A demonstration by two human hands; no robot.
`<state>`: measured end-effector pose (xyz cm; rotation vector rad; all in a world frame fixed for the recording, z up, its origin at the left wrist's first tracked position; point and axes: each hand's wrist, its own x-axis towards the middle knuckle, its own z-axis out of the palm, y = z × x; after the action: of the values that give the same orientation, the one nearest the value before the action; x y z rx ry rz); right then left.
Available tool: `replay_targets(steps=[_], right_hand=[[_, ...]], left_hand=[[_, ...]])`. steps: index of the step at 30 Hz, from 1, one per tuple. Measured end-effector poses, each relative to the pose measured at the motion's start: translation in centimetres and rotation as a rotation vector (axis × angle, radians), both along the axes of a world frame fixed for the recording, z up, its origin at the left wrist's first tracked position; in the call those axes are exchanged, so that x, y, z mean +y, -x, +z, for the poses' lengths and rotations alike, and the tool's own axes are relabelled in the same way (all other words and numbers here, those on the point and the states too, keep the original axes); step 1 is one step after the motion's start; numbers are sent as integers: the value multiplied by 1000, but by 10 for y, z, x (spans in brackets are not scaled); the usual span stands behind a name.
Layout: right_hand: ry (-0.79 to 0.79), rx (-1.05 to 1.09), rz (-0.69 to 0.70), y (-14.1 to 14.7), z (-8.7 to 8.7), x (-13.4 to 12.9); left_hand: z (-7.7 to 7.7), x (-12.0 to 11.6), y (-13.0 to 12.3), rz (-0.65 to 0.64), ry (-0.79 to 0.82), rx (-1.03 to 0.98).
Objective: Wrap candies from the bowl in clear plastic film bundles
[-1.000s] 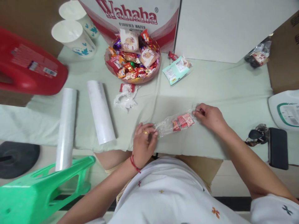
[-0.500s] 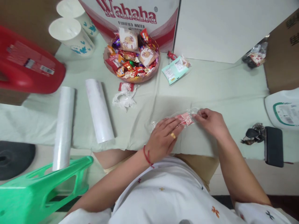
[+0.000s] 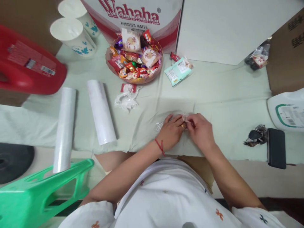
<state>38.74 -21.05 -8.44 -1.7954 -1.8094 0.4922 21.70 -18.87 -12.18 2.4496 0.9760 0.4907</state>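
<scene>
At the near edge of the table, clear plastic film (image 3: 159, 126) pokes out on both sides of my left hand (image 3: 173, 132). That hand lies palm down with its fingers stretched over the film, a ring and a red string bracelet on it. Beside it, my right hand (image 3: 200, 130) pinches the film's right end, its fingertips touching the left fingers. The red-and-white patterned item inside the film is now hidden under my hands. Further back to the left lie a crumpled wad of white plastic (image 3: 127, 102) and a small red packet (image 3: 128, 87).
A glass bowl (image 3: 155, 74) of wrapped sweets stands before a Wahaha carton (image 3: 163, 34). A mint-green packet (image 3: 178, 71) lies beside it. Two white rolls (image 3: 101, 112) are at left, one overhanging a green stool (image 3: 30, 196). Keys (image 3: 255, 136) and a black phone (image 3: 276, 148) sit at right.
My right hand has moved left, bringing the film's right end over to my left fingers. My left hand has shifted slightly right, and the patterned item has become covered.
</scene>
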Motion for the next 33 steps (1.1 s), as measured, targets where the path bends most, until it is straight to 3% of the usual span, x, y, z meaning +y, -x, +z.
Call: replay_targets(steps=[3, 7, 11, 14, 19, 25, 29, 33], right_hand=[[-87, -153, 116, 13, -15, -9], [-153, -228, 238, 7, -29, -23], [-111, -206, 345, -12, -30, -31], [-76, -96, 365, -20, -26, -30], [-94, -42, 362, -20, -25, -27], [-95, -5, 353, -20, -31, -27], [-96, -6, 344, -22, -31, -26], [-72, -48, 375, -23, -30, -24]], left_hand=[[9, 2, 15, 69, 34, -182], [21, 2, 64, 184, 24, -286], [17, 3, 108, -34, 28, -81], [10, 8, 117, -101, -42, 50], [15, 28, 100, -156, -77, 65], [49, 55, 71, -198, 76, -118], [58, 76, 26, -285, 209, -133], [42, 100, -34, -256, 114, 93]])
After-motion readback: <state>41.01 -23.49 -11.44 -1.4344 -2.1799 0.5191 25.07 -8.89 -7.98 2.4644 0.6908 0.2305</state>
